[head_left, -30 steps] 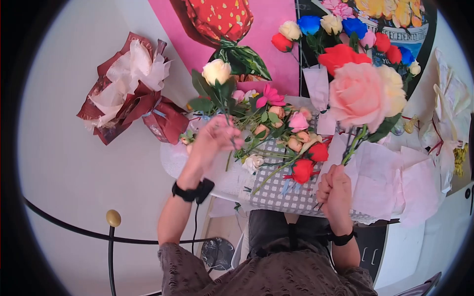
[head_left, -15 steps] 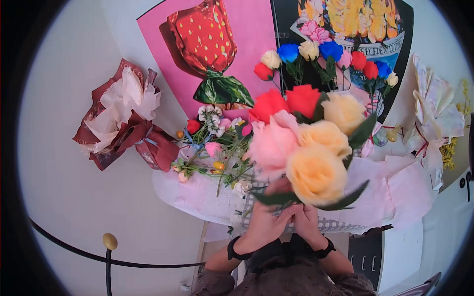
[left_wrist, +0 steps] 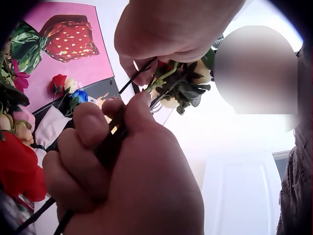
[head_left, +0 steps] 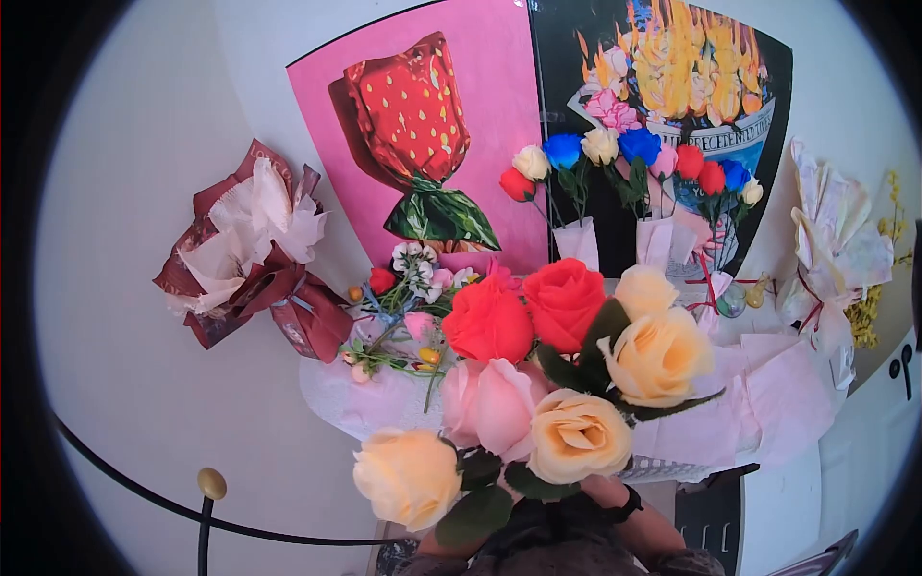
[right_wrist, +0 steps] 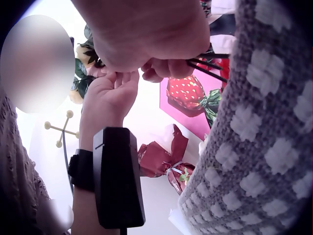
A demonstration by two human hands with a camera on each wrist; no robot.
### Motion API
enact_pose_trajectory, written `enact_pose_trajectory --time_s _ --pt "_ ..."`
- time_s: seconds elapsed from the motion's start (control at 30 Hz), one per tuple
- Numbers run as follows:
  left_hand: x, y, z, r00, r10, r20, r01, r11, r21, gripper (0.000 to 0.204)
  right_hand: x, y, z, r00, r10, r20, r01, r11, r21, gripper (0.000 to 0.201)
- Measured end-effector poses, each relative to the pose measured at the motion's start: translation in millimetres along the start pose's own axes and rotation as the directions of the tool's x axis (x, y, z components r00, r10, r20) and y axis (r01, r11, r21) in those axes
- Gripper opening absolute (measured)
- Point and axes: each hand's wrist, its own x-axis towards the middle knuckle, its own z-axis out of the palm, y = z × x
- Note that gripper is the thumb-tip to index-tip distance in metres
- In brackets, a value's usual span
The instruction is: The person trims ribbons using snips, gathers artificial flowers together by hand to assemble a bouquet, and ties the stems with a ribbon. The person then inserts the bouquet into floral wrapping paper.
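Note:
A bunch of large artificial roses (head_left: 552,312), red, pink and cream-yellow with dark green leaves, fills the front of the head view and covers most of both hands. One cream-yellow rose (head_left: 407,478) leans out at its lower left. In the left wrist view my right hand (left_wrist: 142,166) has its fingers curled round the dark stems (left_wrist: 61,223), whose ends stick out below the fist. My left hand (left_wrist: 176,29) is right above it, its fingers bent around a stem near the leaves. In the right wrist view the two hands are close together.
Small flowers (head_left: 413,264) lie on the table's left part, pale pink wrapping paper (head_left: 759,384) on its right. A dark red wrapped bouquet (head_left: 307,307) stands at left, a white wrapped one (head_left: 845,250) at right. Rose stems in paper stand before two posters (head_left: 432,202).
The left hand has brought a cream rose from the left to the right hand's bunch. Both hands came together near the body, and the roses now cover them in the head view.

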Motion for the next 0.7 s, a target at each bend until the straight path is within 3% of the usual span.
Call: enact_pose_trajectory --time_s 0.03,0.07,0.13,0.17,0.6,0.7 --pt "0 -1 -1 1.0 0.005 -0.018 -0.005 1.0 -0.008 0.054 2 1 -5 0.955 -0.275 0.115 0.297 0.844 -0.446 0.058" --pt "1 -2 -2 0.999 0.009 -0.036 -0.01 1.0 -0.016 0.053 -3 13 -7 0.953 -0.278 0.116 0.3 0.843 -0.447 0.058" --pt "3 -6 -4 0.997 0.013 -0.072 -0.016 0.999 -0.034 0.053 -16 34 -5 0.979 -0.186 0.088 0.191 0.98 -0.05 0.064" --pt "3 -7 -4 0.996 0.014 -0.09 -0.018 0.999 -0.043 0.053 -22 24 -3 0.997 0.035 0.074 -0.054 0.961 0.271 0.072" --pt "7 -14 -10 0.954 0.005 -0.301 -0.052 0.988 -0.148 0.049 5 -19 -1 0.973 -0.232 0.009 0.232 0.967 -0.106 0.041" --pt "8 -15 -12 0.937 -0.003 -0.349 -0.06 0.984 -0.169 0.048 -34 7 -13 0.996 0.083 0.032 -0.088 0.977 0.194 0.061"
